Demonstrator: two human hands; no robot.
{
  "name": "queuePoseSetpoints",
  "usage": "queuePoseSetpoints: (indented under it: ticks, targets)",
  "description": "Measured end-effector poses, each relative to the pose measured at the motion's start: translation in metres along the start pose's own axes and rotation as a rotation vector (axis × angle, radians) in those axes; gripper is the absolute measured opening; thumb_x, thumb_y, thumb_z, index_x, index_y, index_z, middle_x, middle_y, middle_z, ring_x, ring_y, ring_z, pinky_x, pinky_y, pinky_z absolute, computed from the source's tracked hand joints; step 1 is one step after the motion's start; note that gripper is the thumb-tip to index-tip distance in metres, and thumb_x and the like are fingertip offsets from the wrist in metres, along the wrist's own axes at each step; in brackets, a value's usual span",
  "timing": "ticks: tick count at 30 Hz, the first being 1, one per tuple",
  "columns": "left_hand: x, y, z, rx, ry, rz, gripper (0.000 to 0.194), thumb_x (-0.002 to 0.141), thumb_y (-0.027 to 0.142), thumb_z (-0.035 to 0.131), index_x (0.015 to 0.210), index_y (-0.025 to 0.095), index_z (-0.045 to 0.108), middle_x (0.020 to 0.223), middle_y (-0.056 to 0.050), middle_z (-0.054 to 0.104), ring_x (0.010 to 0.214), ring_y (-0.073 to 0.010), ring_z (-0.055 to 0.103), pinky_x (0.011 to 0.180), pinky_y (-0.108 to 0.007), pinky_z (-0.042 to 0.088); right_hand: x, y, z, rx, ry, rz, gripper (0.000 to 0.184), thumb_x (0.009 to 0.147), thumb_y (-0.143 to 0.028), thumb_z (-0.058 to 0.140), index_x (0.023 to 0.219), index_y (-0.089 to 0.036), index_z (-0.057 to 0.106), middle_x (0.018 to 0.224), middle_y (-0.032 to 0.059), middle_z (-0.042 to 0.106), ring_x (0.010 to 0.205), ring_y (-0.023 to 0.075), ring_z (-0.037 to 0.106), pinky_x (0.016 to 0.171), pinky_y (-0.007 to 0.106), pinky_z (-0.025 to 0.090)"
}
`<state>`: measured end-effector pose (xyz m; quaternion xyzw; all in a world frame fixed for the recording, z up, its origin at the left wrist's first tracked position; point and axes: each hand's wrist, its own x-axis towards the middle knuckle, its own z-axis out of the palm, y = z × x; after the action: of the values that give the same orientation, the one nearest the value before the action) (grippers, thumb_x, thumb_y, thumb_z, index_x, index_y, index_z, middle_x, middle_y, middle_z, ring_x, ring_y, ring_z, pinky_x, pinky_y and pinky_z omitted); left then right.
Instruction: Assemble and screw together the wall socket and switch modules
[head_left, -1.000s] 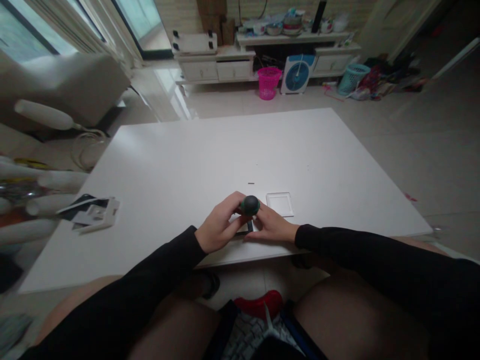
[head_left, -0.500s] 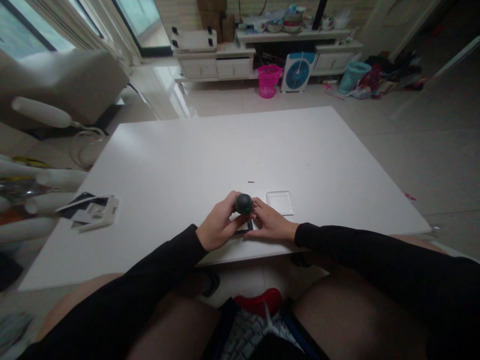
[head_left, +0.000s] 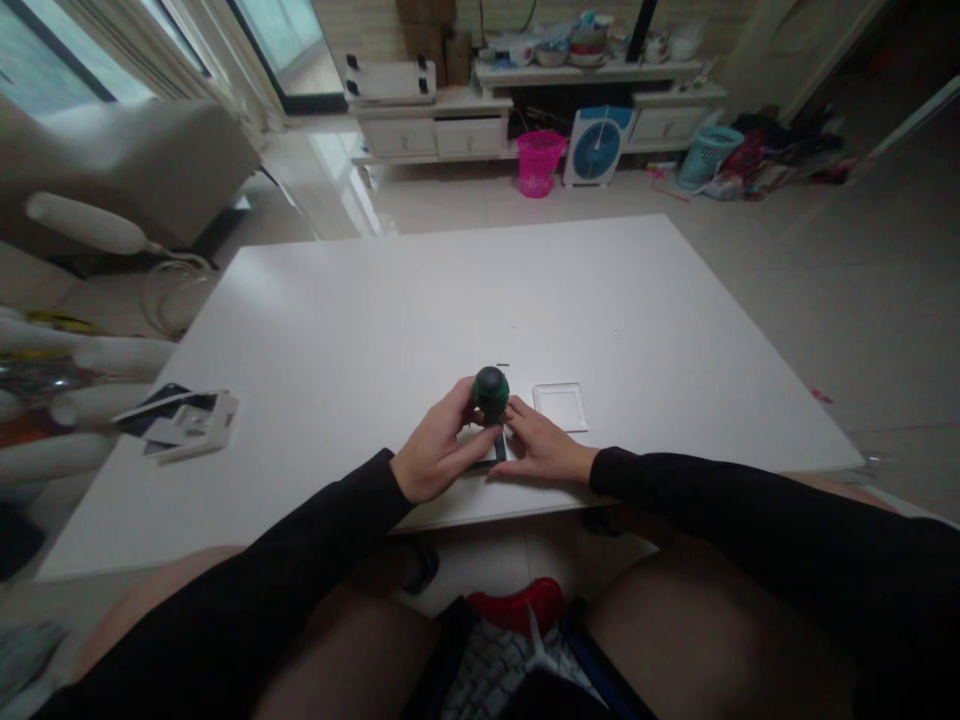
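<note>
My left hand (head_left: 442,445) is closed around the green and black handle of a screwdriver (head_left: 492,388), held upright with its handle end towards me. The shaft and tip are hidden below the handle. Close against it, my right hand (head_left: 544,445) rests low on the table, thumb and fingers closed about a small flat white piece with dark edges (head_left: 500,447). Both hands cover most of that piece. A square white frame (head_left: 561,407) lies just beyond my right hand. A short thin dark strip (head_left: 502,365) lies past the screwdriver.
The white table (head_left: 420,300) spreads out before me, its near edge just below my hands. At its left lie stacked white and dark plates (head_left: 191,425). Beyond are a pink basket (head_left: 540,163), a blue fan (head_left: 598,147) and a low white cabinet (head_left: 469,137).
The screwdriver's handle end has tipped slightly away from me, showing more of its green side. My left fingers have shifted a little with it; my right hand stays in place.
</note>
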<state>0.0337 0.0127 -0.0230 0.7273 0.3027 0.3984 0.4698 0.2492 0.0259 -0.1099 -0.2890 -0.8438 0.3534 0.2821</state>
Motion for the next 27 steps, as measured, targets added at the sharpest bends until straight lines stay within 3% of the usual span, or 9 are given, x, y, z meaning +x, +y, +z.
queuePoseSetpoints:
  ticks: [5, 10, 13, 17, 23, 27]
  targets:
    - [0.002, 0.005, 0.001, 0.031, 0.034, 0.019, 0.027, 0.09, 0.023, 0.074, 0.112, 0.02, 0.058, 0.101, -0.004, 0.065, 0.089, -0.0161, 0.066, 0.079, -0.029, 0.058, 0.0, 0.0, -0.001, 0.018, 0.001, -0.007, 0.084, 0.082, -0.049, 0.085, 0.152, -0.029, 0.041, 0.14, 0.0137, 0.049, 0.128, 0.0333, 0.054, 0.108, 0.055, 0.05]
    - [0.002, 0.012, -0.006, 0.127, -0.087, 0.051, 0.016, 0.092, 0.018, 0.071, 0.105, 0.018, 0.061, 0.094, -0.003, 0.068, 0.086, -0.0155, 0.067, 0.079, -0.029, 0.057, 0.0, -0.002, -0.002, 0.044, -0.002, -0.001, 0.072, 0.083, -0.049, 0.084, 0.142, -0.027, 0.05, 0.136, 0.0127, 0.051, 0.123, 0.0315, 0.056, 0.104, 0.051, 0.053]
    - [0.004, 0.014, -0.009, 0.19, -0.083, 0.126, 0.012, 0.093, 0.016, 0.067, 0.105, 0.017, 0.063, 0.099, -0.005, 0.067, 0.09, -0.0164, 0.065, 0.079, -0.03, 0.056, 0.0, -0.002, -0.002, 0.042, 0.005, -0.004, 0.071, 0.083, -0.049, 0.084, 0.141, -0.026, 0.051, 0.136, 0.0129, 0.051, 0.123, 0.0315, 0.056, 0.104, 0.051, 0.052]
    - [0.007, 0.014, -0.011, 0.272, -0.044, 0.208, 0.006, 0.095, 0.016, 0.067, 0.101, 0.017, 0.065, 0.097, -0.005, 0.063, 0.089, -0.0159, 0.061, 0.077, -0.028, 0.055, 0.0, -0.001, -0.001, 0.033, 0.0, -0.008, 0.077, 0.082, -0.049, 0.084, 0.147, -0.026, 0.048, 0.135, 0.0138, 0.054, 0.125, 0.0329, 0.055, 0.106, 0.054, 0.051]
    - [0.006, 0.01, -0.011, 0.212, -0.05, 0.17, 0.02, 0.096, 0.012, 0.058, 0.116, 0.018, 0.061, 0.108, -0.008, 0.065, 0.097, -0.0168, 0.062, 0.083, -0.03, 0.056, -0.001, 0.001, 0.0, 0.003, 0.006, -0.013, 0.092, 0.082, -0.05, 0.084, 0.158, -0.029, 0.035, 0.147, 0.0159, 0.048, 0.132, 0.0361, 0.053, 0.112, 0.06, 0.046]
    - [0.004, 0.008, -0.009, 0.203, -0.036, 0.158, 0.018, 0.095, 0.011, 0.053, 0.11, 0.019, 0.06, 0.1, -0.005, 0.061, 0.09, -0.0166, 0.06, 0.08, -0.03, 0.055, 0.0, 0.0, 0.0, 0.009, -0.007, 0.017, 0.097, 0.081, -0.05, 0.086, 0.16, -0.03, 0.033, 0.147, 0.0155, 0.047, 0.131, 0.0357, 0.053, 0.112, 0.059, 0.047]
